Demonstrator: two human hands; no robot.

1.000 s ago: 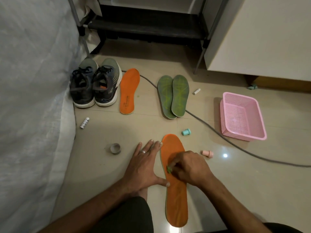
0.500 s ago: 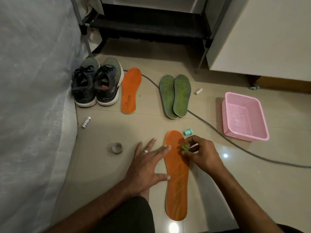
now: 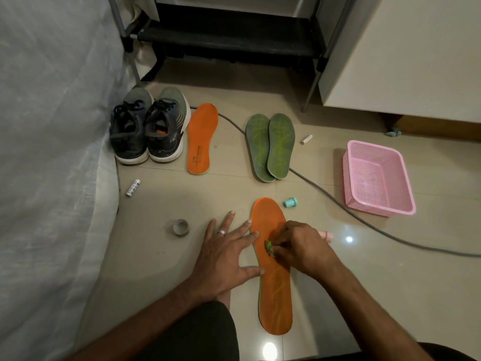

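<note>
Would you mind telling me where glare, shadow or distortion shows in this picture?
Head view: two bright reflections glare on the floor, one right of the right hand, one beside the near orange insole; soft shadow spreads beyond the left hand; the wide lens slants the rack leg.

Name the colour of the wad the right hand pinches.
Green wad, best seen in head view.

Illegible print on far orange insole (image 3: 202, 138) and white tube (image 3: 133, 187)

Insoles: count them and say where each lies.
4. One orange insole under the left hand and right hand, a second orange insole beside the sneakers, two green insoles overlapping farther back. Others may hide inside the sneakers.
</note>
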